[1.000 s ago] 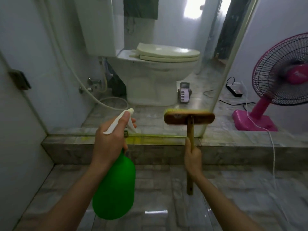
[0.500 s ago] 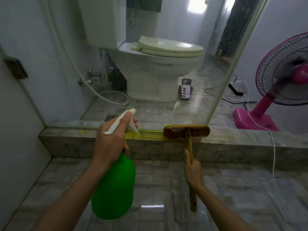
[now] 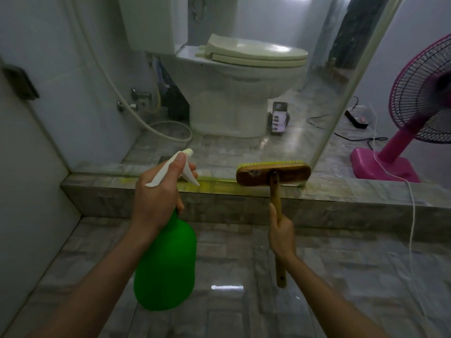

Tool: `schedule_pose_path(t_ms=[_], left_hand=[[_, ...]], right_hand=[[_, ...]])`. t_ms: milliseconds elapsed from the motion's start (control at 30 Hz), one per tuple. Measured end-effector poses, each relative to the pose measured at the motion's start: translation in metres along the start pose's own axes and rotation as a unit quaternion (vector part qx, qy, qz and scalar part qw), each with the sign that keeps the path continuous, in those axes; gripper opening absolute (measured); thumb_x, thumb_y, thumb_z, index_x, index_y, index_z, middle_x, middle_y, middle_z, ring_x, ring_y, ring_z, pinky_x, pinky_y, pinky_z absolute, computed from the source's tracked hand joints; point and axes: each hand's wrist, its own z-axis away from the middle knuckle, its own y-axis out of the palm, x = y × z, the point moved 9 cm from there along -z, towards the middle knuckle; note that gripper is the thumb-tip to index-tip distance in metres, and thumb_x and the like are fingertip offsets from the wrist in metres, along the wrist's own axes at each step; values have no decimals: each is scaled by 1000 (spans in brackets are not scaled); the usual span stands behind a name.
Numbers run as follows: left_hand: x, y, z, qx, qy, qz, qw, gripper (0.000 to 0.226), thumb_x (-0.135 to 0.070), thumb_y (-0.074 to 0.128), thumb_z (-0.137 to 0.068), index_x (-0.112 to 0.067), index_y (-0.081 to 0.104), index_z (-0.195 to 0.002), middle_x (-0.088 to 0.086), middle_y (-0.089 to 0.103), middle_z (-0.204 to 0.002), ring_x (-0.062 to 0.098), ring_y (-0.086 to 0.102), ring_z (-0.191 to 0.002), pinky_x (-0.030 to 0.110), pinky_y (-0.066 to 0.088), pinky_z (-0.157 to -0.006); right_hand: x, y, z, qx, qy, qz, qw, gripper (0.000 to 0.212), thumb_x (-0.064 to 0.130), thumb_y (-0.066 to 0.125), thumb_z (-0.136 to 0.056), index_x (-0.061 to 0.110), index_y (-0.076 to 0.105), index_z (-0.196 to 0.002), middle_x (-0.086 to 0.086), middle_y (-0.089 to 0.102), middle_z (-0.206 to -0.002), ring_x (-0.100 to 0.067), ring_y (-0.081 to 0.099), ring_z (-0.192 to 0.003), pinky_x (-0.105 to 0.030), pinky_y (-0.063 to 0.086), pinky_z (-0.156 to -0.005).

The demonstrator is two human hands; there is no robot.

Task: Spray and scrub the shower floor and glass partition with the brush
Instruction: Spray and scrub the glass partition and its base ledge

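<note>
Grey tiled shower floor (image 3: 317, 276) meets a raised kerb (image 3: 122, 189) that carries the glass partition (image 3: 244, 106). The left hand (image 3: 156, 203) curls round a green spray bottle (image 3: 166, 264). The right hand (image 3: 281, 236) grips the brush (image 3: 273, 175) handle, its head at the glass's bottom right corner. Short, firm strokes probably suit the yellowed seam, with room to sweep left along the kerb.
</note>
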Motion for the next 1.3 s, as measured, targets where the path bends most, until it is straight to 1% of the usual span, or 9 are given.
schedule_pose_path(t_ms=[200, 333, 467, 600, 800, 900, 1033, 1167, 1300], left_hand=[[5, -14, -3, -25, -9, -19, 999, 34, -39, 51, -105, -19, 77, -95, -1, 78, -95, 14, 47, -33, 20, 42, -38], [-3, -25, -4, -47, 1, -10, 999, 31, -48, 52, -98, -39, 76, -80, -3, 79, -92, 25, 51, -41, 21, 42, -38], [-16, -42, -2, -68, -3, 7, 998, 39, -50, 51, -97, -53, 74, -65, -12, 79, -86, 22, 53, -42, 23, 44, -40], [-21, -68, 2, -103, 8, -6, 995, 39, -39, 51, -105, -44, 74, -74, -9, 77, -86, 13, 49, -34, 20, 43, -39], [-5, -96, 3, -130, -10, -31, 991, 26, -41, 53, -103, -31, 77, -105, -10, 78, -84, 29, 57, -51, 25, 45, -43], [0, -100, 3, -134, -14, -36, 990, 27, -36, 50, -106, -27, 74, -113, -11, 78, -86, 17, 53, -43, 23, 43, -40], [2, -104, 5, -135, -14, -30, 990, 29, -36, 49, -106, -25, 75, -112, 0, 78, -94, 12, 49, -36, 22, 42, -39], [4, -114, 8, -136, -11, -14, 991, 24, -43, 52, -100, -47, 75, -95, -1, 79, -88, 35, 65, -67, 29, 49, -52], [10, -128, 10, -159, -16, -33, 987, 29, -46, 54, -98, -43, 78, -81, 15, 78, -87, 19, 54, -41, 29, 43, -53]], right_hand=[[186, 17, -29, -14, -125, -53, 991, 47, 43, 39, -99, 21, 37, -57, 9, 33, -46, -3, 31, -36, -17, 24, -36], [287, 24, -45, -34, -221, -81, 971, 47, 36, 41, -100, 24, 34, -55, 12, 31, -44, -3, 31, -37, -15, 24, -39], [181, 52, -30, 21, -156, -25, 987, 43, 51, 39, -96, 22, 43, -63, 7, 39, -50, -4, 34, -39, -20, 29, -39], [53, 64, 16, 76, -35, 104, 991, 48, 64, 34, -85, 22, 49, -65, 4, 48, -53, -8, 43, -42, -24, 31, -41], [185, 99, -11, 72, -132, -10, 989, 48, 60, 37, -93, 20, 46, -66, 5, 42, -51, -9, 38, -41, -26, 30, -39], [243, 108, -30, 74, -189, -27, 979, 52, 64, 37, -90, 17, 48, -70, 3, 43, -53, -11, 40, -42, -28, 32, -40], [158, 113, -12, 83, -150, 47, 984, 51, 63, 37, -90, 17, 51, -74, 2, 47, -57, -11, 43, -45, -31, 37, -43], [45, 109, 23, 123, -13, 122, 985, 64, 77, 32, -77, 17, 54, -73, -1, 53, -60, -17, 50, -51, -41, 46, -50], [146, 140, 14, 139, -97, 72, 983, 46, 59, 39, -92, 20, 49, -69, 4, 47, -56, -10, 43, -44, -30, 36, -43]])
